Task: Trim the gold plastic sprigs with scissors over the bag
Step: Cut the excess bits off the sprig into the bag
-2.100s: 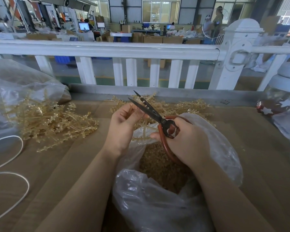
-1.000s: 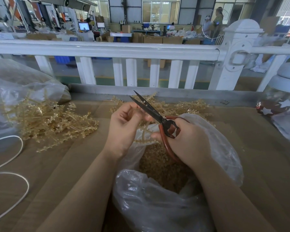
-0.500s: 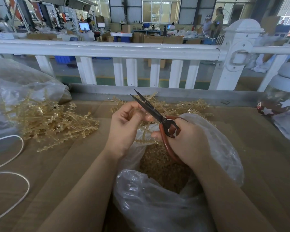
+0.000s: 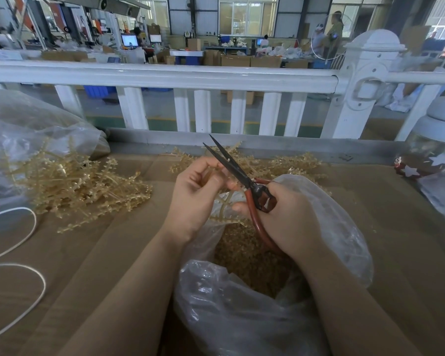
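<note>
Gold plastic sprig (image 4: pixel 225 201) sits pinched between the curled fingers and thumb of the left hand (image 4: pixel 198 199), its pale stem and side branches hanging down from the fingertips over the mouth of the clear plastic bag (image 4: pixel 242 312). Just beside it, the right hand (image 4: pixel 288 219) grips the scissors (image 4: pixel 242 176), fingers curled through the red loop handles; the dark blades stand slightly parted and point up and away toward the far edge of the table, crossing close past the left fingertips. Whether a blade touches the sprig I cannot tell.

Below both hands the bag lies open at the near edge of the table (image 4: pixel 100 253), holding a mass of small gold trimmings (image 4: pixel 244 253). Behind the hands, along the far edge, lies a heap of gold sprigs (image 4: pixel 293 163). A larger pile of sprigs (image 4: pixel 82 186) spreads toward the left edge, spilling from a second clear bag (image 4: pixel 23 129). A white cord (image 4: pixel 34 222) loops near the left edge. At the right edge stands a glass jar (image 4: pixel 432 155) with white stars and a white lid. A white railing (image 4: pixel 165 75) runs beyond the table.
</note>
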